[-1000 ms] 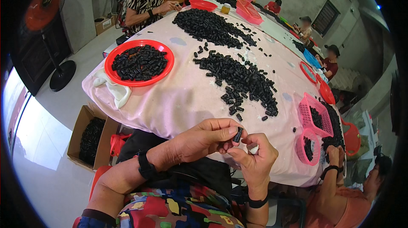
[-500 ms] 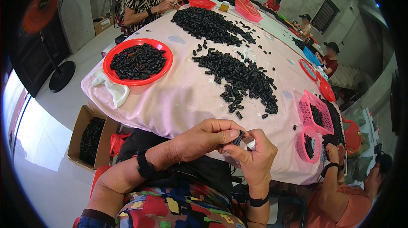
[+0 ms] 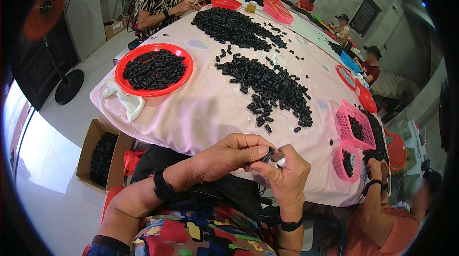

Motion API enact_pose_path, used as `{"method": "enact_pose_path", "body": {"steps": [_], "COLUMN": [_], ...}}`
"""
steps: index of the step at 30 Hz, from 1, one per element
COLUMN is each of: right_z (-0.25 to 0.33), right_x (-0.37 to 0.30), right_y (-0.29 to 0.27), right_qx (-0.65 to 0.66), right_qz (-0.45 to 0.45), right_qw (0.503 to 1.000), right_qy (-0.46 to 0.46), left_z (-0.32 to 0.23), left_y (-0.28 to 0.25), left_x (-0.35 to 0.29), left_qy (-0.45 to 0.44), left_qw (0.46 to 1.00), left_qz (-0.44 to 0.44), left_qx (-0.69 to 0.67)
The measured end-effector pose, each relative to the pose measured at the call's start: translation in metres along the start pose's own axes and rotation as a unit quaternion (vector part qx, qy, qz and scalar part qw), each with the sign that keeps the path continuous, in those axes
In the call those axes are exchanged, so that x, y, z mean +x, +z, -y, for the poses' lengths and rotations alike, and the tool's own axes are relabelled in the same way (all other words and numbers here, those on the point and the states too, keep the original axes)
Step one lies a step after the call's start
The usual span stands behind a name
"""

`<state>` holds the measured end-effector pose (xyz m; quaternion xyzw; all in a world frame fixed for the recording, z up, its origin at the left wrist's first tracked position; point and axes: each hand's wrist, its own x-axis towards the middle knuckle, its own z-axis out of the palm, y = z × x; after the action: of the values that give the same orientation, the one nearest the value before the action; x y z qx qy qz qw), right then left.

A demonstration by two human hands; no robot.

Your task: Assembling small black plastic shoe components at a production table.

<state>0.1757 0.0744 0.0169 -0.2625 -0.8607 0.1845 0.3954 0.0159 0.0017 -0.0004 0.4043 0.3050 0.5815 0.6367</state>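
Close to my body, just off the near edge of the table, my two hands meet. My left hand (image 3: 244, 154) pinches a small black cylindrical part (image 3: 269, 154) between thumb and fingers. Opposite it, my right hand (image 3: 289, 170) is closed on a small flat greyish tool with a white part (image 3: 281, 162), its thumb reaching toward the black part. The tool looks like a short blade, but the fingers cover most of it. Beyond my hands, a loose pile of similar black parts (image 3: 267, 84) lies on the pink cloth.
A red basin (image 3: 190, 65) of black parts stands on the left over a white cloth (image 3: 134, 105). Pink baskets (image 3: 366, 134) sit on the right. Below the table's left side is a cardboard box (image 3: 86, 160) of black parts. A co-worker's hands (image 3: 378, 171) work at right.
Both hands stay in nearly the same place. The black part and the flat tool have shifted slightly against each other between the fingers.
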Motion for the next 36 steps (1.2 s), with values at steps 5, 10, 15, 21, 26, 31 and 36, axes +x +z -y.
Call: {"method": "enact_pose_path", "body": {"steps": [5,10,15,21,26,31,36], "right_z": [0.001,-0.002,0.012,0.008,0.000,0.005,0.004], "right_x": [0.001,0.000,0.001,0.002,0.001,0.003,0.000], "right_y": [-0.001,-0.001,-0.004,-0.002,-0.002,-0.005,-0.005], "right_qx": [0.000,0.072,0.158,0.187,0.175,0.211,0.225], "right_qz": [0.010,-0.015,-0.017,0.011,-0.009,0.041,0.015], "right_qw": [1.000,0.997,0.986,0.982,0.984,0.977,0.973], "right_qy": [0.004,-0.021,0.052,0.014,-0.013,0.020,0.047], "left_z": [0.000,-0.002,-0.001,0.001,0.004,0.001,-0.008], "left_y": [-0.001,-0.005,-0.009,-0.009,-0.008,-0.011,-0.004], "left_x": [0.000,0.000,-0.002,-0.002,0.001,-0.002,-0.003], "left_qy": [0.004,-0.022,-0.033,-0.042,-0.056,-0.066,-0.055], "left_qw": [1.000,1.000,0.998,0.997,0.996,0.994,0.994], "left_qz": [-0.002,0.003,-0.007,0.005,0.002,0.008,-0.002], "left_qx": [0.001,-0.015,-0.046,-0.063,-0.066,-0.085,-0.091]}}
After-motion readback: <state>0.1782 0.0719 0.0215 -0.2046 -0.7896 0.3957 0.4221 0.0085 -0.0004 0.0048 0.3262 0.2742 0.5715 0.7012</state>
